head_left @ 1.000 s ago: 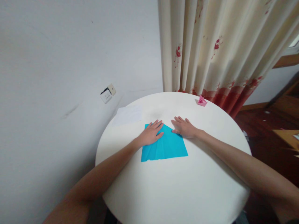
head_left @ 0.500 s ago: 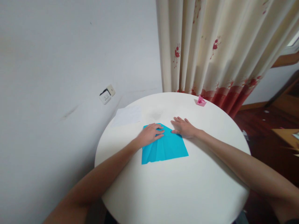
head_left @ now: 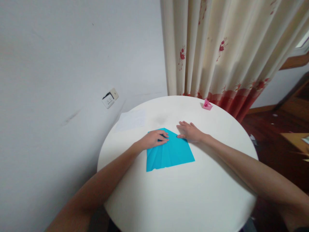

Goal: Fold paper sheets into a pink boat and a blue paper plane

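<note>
On smooth round table, left hand curls, right hand lies flat on creased blue paper.

A bright blue paper sheet lies at frame centre on a white round table. Upper right, a cream curtain carries red flower prints and a red hem; a pink folded paper sits below it.

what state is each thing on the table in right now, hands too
blue paper: flat on the table, far right corner folded in, creased
left hand: on the blue paper, fingers curled
right hand: flat, palm down at the paper's folded edge
pink origami piece: folded, standing near the far table edge, untouched
white sheet: lying flat, unfolded
round table: white, bearing all of these
</note>
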Action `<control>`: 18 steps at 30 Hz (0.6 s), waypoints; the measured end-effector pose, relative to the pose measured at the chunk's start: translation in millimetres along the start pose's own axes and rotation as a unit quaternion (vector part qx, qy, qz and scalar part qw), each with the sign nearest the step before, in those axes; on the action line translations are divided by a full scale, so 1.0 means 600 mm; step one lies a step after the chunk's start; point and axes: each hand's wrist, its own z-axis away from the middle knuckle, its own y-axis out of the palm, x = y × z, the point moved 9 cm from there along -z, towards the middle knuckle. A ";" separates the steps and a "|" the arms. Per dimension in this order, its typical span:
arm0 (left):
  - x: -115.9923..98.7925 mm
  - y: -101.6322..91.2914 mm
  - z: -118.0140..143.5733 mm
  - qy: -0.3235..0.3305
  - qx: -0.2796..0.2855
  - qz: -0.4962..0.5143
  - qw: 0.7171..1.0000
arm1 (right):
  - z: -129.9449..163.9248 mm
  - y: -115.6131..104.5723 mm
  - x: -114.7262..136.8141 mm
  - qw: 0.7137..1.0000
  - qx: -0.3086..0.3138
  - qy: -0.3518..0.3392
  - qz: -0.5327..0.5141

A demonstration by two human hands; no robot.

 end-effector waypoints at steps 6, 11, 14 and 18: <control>-0.017 -0.005 0.013 0.001 0.066 -0.026 0.997 | -0.001 0.003 -0.004 1.000 -0.004 -0.002 -0.005; -0.017 0.001 0.020 0.007 0.093 -0.046 0.995 | 0.000 -0.007 0.004 1.000 -0.022 -0.011 0.001; -0.013 0.004 0.022 0.000 0.101 -0.050 0.994 | 0.005 -0.020 0.024 0.998 -0.053 -0.030 -0.007; -0.014 0.002 0.022 -0.004 0.100 -0.049 0.994 | 0.017 -0.033 0.069 0.992 -0.101 -0.076 -0.012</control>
